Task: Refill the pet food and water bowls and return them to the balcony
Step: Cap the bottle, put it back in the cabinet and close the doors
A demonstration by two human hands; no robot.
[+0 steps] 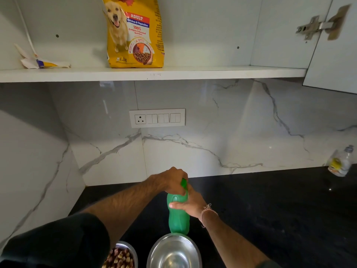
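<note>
Left sleeve (58,240): dark, short, loose cloth filling the lower left of the frame.
Left forearm (123,204): bare, with dark hair.
Right wrist thread (207,210): thin, pale pinkish, knotted, with frayed ends sticking out.
Right sleeve (267,265): dark sliver at the bottom edge, right of centre.
Left hand (170,180), right hand (193,202): bare.

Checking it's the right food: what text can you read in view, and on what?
"ADULT": dog food bag, on the shelf.
"Chicken & Vegetables": same bag.
"100%": same bag.
"1.2kg": same bag, bottom corner.
Bag's side print, the clear bottle label, the torn wrapper: too blurred to read.
</note>
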